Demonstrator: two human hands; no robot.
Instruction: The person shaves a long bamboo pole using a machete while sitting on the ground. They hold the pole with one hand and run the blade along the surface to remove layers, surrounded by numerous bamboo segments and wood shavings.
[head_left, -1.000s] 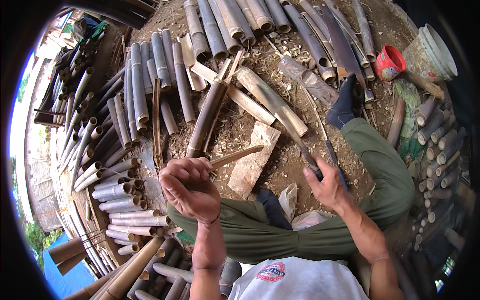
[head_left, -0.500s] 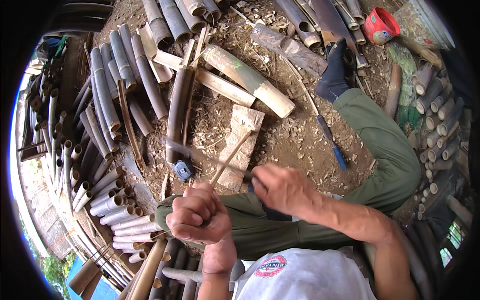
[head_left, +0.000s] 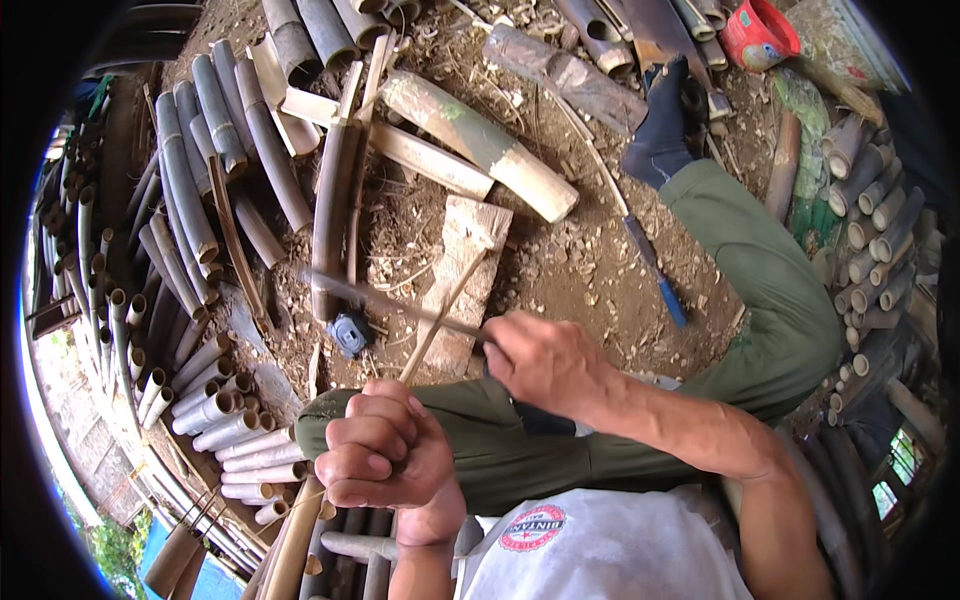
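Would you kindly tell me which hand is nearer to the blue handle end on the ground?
Right. The right hand is apart from the blue handle end, below and left of it in view; the left hand is farther left and lower.

Brown earth floor (head_left: 605, 290) — bright daylight at left; foliage (head_left: 115, 545), blue sheet (head_left: 218, 582) lower left.

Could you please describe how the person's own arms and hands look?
The left hand and right hand are bare, without gloves. No sleeve covers the forearms, and no markings can be made out on them. The pale grey shirt bears a round red printed badge.
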